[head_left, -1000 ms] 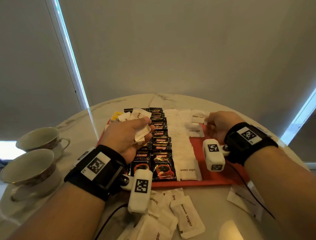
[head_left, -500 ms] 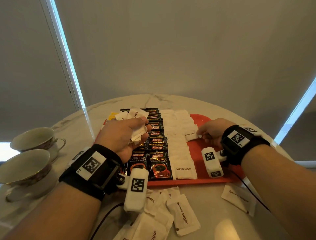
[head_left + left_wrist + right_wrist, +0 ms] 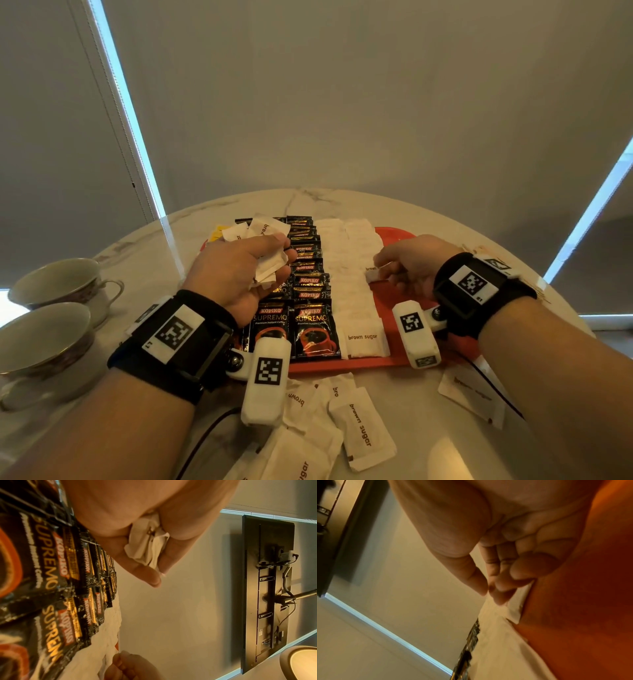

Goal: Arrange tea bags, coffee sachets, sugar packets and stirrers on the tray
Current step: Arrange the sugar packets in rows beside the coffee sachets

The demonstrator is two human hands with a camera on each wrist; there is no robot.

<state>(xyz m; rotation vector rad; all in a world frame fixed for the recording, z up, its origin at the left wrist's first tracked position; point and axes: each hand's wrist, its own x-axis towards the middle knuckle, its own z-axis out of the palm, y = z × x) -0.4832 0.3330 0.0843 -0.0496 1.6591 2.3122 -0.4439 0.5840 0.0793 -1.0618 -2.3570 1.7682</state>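
Your fingers (image 3: 137, 569) on the left hand (image 3: 236, 274) are curled round a crumpled bunch of white paper brown-sugar packets (image 3: 269, 248), held above the black sachets; your right hand (image 3: 414, 267) pinches one more white sugar packet (image 3: 373, 274) between thumb and fingertips, low over the flat red plastic tray (image 3: 394, 236) at the right edge of the white rows. In the right wrist view that packet (image 3: 520, 601) lies against the red surface under your fingertips (image 3: 500, 596) — whether it is fully down you cannot tell.

On the tray, two columns of black-and-gold Kopiko Supremo coffee sachets (image 3: 308, 308) overlap like shingles, and just beside them to the right run two columns of white sugar packets (image 3: 346, 274), the nearest one reading "brown sugar". Something yellow (image 3: 215, 233) peeps out at the far left corner behind your left hand; what it is you cannot tell.

The tray sits on a round white marble-patterned table (image 3: 342, 198). More loose white sugar packets (image 3: 359, 428) lie in a heap on the table in front of the tray, and one (image 3: 472, 397) lies apart to the right. Two pale gold-rimmed teacups (image 3: 44, 335) stand on saucers at the left. Behind — grey roller blinds (image 3: 342, 85) with bright strips of daylight at their edges.
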